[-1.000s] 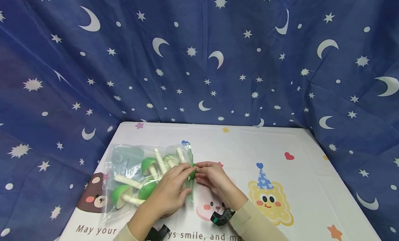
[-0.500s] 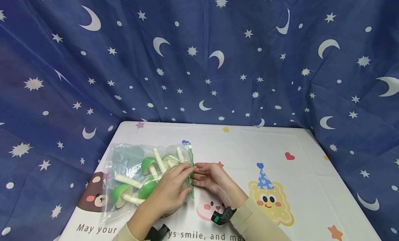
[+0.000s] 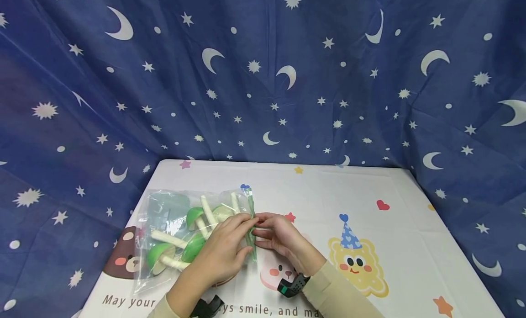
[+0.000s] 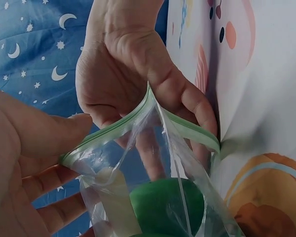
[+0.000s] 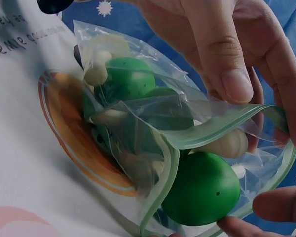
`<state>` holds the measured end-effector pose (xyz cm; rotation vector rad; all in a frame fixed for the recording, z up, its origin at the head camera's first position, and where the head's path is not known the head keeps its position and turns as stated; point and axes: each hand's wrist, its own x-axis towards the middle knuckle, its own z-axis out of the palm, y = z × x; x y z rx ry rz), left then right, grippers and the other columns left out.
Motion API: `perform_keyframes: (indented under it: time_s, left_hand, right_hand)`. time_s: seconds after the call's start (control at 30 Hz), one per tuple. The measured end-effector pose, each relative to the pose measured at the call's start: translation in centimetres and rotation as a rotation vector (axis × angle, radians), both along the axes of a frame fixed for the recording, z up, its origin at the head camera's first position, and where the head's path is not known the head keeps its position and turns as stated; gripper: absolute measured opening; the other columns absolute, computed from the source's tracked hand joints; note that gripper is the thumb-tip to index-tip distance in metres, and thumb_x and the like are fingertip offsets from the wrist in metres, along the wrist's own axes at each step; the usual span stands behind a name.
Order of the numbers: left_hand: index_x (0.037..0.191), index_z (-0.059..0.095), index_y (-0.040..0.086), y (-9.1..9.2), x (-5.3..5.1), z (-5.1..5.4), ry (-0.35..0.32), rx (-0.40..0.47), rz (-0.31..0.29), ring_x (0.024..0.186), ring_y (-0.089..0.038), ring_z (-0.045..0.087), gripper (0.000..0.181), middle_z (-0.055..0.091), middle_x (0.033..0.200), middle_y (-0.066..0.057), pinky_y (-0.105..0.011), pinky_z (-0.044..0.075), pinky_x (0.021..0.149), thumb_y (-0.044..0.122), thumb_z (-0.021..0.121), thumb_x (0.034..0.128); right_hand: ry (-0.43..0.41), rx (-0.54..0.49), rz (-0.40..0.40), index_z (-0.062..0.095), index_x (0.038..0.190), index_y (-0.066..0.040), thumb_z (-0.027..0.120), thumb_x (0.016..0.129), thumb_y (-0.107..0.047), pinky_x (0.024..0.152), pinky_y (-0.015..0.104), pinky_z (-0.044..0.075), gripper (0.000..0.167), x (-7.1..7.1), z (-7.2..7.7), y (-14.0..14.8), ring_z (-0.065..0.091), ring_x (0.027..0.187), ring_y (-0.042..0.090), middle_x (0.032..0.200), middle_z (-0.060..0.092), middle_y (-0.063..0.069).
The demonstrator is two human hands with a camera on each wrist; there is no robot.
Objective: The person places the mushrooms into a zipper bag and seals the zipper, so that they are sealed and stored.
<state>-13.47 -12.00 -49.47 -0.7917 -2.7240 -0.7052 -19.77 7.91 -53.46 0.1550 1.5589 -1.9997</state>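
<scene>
A clear zip bag (image 3: 166,206) with a green closure strip lies flat, holding several toy mushrooms (image 3: 159,256) with green caps and pale stems. My left hand (image 3: 223,247) lies over the bag's right end. It pinches the rim between thumb and fingers, and the right wrist view shows the mouth (image 5: 207,131) gaping. Just inside that mouth sits a round green mushroom cap (image 5: 202,187). From the right, my right hand (image 3: 283,238) reaches to the mouth, its fingers loosely bent. One fingertip (image 5: 234,227) touches the underside of the cap. The stem of that mushroom is partly hidden.
A white printed cloth (image 3: 324,190) covers the table, with a cartoon biscuit (image 3: 355,267) to the right and a bear (image 3: 123,258) to the left. Behind hangs a blue curtain (image 3: 246,103) with moons and stars. Both wrists carry small black cameras (image 3: 292,286).
The green cap between my hands has moved left into the bag and no longer shows in the head view. My right hand has shifted slightly left. My left hand has stayed in place.
</scene>
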Motion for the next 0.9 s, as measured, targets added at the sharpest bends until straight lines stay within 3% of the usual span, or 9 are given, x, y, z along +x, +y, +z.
perform_keyframes:
  time_s: [0.23, 0.37, 0.67, 0.9]
  left_hand:
    - [0.152, 0.061, 0.015, 0.0, 0.1, 0.1, 0.000, -0.012, 0.006, 0.138, -0.023, 0.060, 0.071, 0.062, 0.148, 0.001, -0.048, 0.049, 0.120, 0.019, 0.089, 0.0867]
    - [0.152, 0.061, 0.015, 0.0, 0.2, 0.1, -0.013, -0.012, 0.009, 0.138, -0.023, 0.060, 0.071, 0.062, 0.148, 0.001, -0.048, 0.048, 0.121, 0.019, 0.089, 0.0871]
    - [0.152, 0.061, 0.017, 0.0, 0.2, -0.2, -0.009, -0.024, 0.011, 0.138, -0.021, 0.060, 0.071, 0.062, 0.147, 0.002, -0.047, 0.049, 0.120, 0.019, 0.089, 0.0870]
    - [0.152, 0.061, 0.016, -0.1, 0.1, -0.4, -0.017, -0.031, 0.022, 0.139, -0.023, 0.060, 0.071, 0.062, 0.149, 0.000, -0.049, 0.049, 0.119, 0.020, 0.089, 0.0868]
  right_hand:
    - [0.080, 0.055, 0.114, 0.056, 0.153, -0.005, 0.054, 0.096, -0.001, 0.089, 0.032, 0.061, 0.057, 0.1, 0.2, -0.2, 0.064, 0.105, 0.016, 0.122, 0.064, 0.003]
    - [0.124, 0.061, 0.172, 0.054, 0.155, -0.004, 0.053, 0.097, -0.001, 0.095, 0.032, 0.057, 0.058, 0.3, 0.3, -0.3, 0.062, 0.111, 0.018, 0.132, 0.065, 0.005]
    - [0.139, 0.104, 0.080, 0.050, 0.148, 0.001, 0.056, 0.094, -0.002, 0.091, 0.035, 0.057, 0.054, 0.7, 0.5, -1.0, 0.064, 0.111, 0.020, 0.128, 0.064, 0.009]
    - [0.227, 0.137, 0.145, 0.058, 0.148, -0.002, 0.056, 0.091, -0.001, 0.104, 0.046, 0.057, 0.057, 0.8, 0.2, -1.3, 0.060, 0.114, 0.021, 0.139, 0.062, 0.015]
